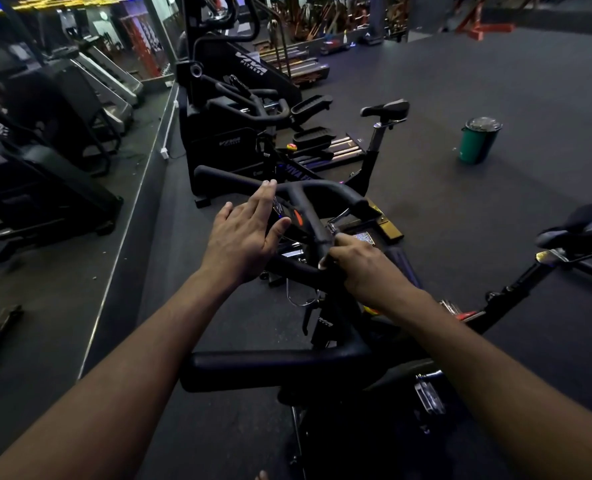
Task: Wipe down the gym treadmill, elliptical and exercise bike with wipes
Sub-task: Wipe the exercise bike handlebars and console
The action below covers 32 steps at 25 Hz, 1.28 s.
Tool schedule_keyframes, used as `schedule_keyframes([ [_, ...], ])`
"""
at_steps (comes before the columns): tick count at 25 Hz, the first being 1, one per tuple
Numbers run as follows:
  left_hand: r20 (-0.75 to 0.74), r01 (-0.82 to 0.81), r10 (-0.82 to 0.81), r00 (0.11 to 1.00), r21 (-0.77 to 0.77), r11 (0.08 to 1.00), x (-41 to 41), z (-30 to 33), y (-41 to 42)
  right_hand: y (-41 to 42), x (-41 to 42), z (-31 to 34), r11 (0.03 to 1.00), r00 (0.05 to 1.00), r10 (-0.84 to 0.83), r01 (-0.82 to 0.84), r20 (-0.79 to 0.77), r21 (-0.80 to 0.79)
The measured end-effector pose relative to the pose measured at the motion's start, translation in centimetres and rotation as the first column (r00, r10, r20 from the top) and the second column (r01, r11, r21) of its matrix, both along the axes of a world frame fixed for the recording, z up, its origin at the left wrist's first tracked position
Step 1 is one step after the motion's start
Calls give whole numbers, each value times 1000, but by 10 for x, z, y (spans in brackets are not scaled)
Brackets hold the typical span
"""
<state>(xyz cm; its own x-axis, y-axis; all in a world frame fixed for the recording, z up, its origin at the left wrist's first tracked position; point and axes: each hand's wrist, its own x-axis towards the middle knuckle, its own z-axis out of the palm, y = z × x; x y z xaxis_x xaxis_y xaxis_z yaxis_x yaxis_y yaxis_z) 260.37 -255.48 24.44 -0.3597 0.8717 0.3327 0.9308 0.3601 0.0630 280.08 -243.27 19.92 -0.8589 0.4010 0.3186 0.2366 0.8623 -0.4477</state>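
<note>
At frame centre, the exercise bike handlebar (pixel 308 195) is under attention. Left hand (pixel 242 233) is spread open, empty, against the console; right hand (pixel 360 268) is closed round the bar, likely steadying it. No wipe visible.

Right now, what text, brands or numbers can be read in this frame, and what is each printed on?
"VIVA FITNESS": side panel of the black stair machine.
"VIVA", cut off: frame of the farther exercise bike.
Small logo on the elliptical's housing: too blurred to read.
Nearest bike's console markings: unreadable.
</note>
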Motion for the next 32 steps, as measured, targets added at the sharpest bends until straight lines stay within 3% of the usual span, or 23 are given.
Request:
schedule_keyframes([
  [4,-53,-15,15,998,-10,1000,2,0,0,4,22,-2,992,999,22,-18,35,-123],
  [6,-227,41,-45,973,-23,999,5,-1,0,6,42,-1,975,998,5,-18,-60,-220],
  [8,-442,189,-226,868,-125,974,9,-7,-1,8,74,-2,921,950,-191,87,-247,-379],
  [10,-523,336,-410,747,-235,912,15,-10,2,21,109,-18,752,795,-500,201,-343,-628],
  [11,-520,397,-480,707,-270,877,18,-9,6,30,124,-33,636,722,-615,215,-319,-741],
  [15,-448,492,-641,623,-413,767,28,-8,27,42,136,-82,240,649,-747,60,-145,-969],
  [19,-446,461,-630,636,-435,773,29,-18,30,37,94,-93,-17,631,-774,-90,-44,-996],
  [22,-451,437,-613,648,-440,785,29,-20,30,37,65,-81,-188,633,-773,-312,-56,-932],
  [27,-476,429,-608,635,-437,790,31,-20,30,27,67,-69,-334,671,-714,-578,-200,-745],
  [32,-490,454,-596,636,-386,803,32,-21,30,-10,96,-81,-442,717,-691,-518,-91,-732],
])
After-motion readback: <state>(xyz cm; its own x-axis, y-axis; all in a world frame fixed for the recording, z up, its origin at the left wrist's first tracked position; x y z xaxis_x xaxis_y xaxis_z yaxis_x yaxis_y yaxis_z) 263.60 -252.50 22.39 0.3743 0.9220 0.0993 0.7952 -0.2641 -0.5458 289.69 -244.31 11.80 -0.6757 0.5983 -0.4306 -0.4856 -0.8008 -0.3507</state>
